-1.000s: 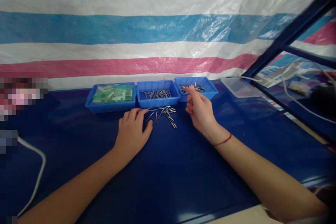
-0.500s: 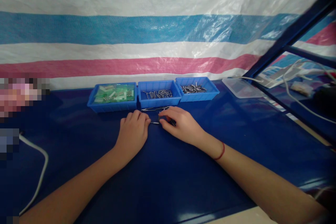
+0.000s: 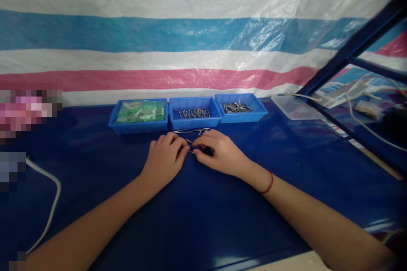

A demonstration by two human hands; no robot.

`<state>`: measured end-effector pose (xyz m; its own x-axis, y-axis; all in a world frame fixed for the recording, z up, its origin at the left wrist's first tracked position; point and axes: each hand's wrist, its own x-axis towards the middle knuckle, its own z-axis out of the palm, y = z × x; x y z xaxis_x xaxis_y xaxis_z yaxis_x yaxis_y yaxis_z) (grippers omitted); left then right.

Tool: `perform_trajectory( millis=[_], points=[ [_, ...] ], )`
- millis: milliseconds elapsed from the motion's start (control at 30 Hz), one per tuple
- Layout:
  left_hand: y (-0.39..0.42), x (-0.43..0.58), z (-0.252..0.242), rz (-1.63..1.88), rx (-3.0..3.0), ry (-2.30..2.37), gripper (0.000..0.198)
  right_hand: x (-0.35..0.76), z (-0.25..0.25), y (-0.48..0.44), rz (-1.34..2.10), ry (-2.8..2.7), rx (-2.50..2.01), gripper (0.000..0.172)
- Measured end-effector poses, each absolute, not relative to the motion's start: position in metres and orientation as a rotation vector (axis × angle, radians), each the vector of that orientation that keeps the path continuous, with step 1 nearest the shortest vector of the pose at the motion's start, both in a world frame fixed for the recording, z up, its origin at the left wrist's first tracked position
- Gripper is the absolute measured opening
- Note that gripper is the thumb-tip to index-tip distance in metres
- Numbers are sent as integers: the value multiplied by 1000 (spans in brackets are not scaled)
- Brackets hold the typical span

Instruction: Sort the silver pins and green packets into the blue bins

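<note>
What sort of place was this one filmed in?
Probably a small workshop or parts-sorting station: a row of three blue bins, two holding loose metal pins, on a dark blue table, with a striped plastic sheet as a backdrop.

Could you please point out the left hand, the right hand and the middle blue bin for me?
Left hand [image 3: 165,155]: head view, back of the hand.
Right hand [image 3: 225,151]: head view, back of the hand.
Middle blue bin [image 3: 196,123]: head view, its front wall.
</note>
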<state>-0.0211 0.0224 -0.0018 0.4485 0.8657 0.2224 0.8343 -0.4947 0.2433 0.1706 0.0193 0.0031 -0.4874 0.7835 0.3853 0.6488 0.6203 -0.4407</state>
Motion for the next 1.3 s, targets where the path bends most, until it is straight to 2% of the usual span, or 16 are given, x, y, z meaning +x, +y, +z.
perform_trajectory(
  millis=[233, 400, 600, 900, 1300],
  points=[
    [24, -23, -2, 614, 2452, 1463, 20, 168, -4, 17, 282, -2373, -1116, 12],
    [25, -25, 1, 899, 2176, 1258, 33, 166, -1, 16, 488, -2088, -1123, 11],
    [23, -23, 7, 1043, 2015, 1228, 15, 162, 6, 10, 708, -1864, -1129, 13],
    [23, -25, 3, 1104, 1940, 1200, 15, 157, 5, 7, 968, -1694, -1114, 17],
    [23, -26, 4, 1125, 1972, 1188, 14, 160, 4, 7, 838, -1930, -1067, 13]
  ],
)
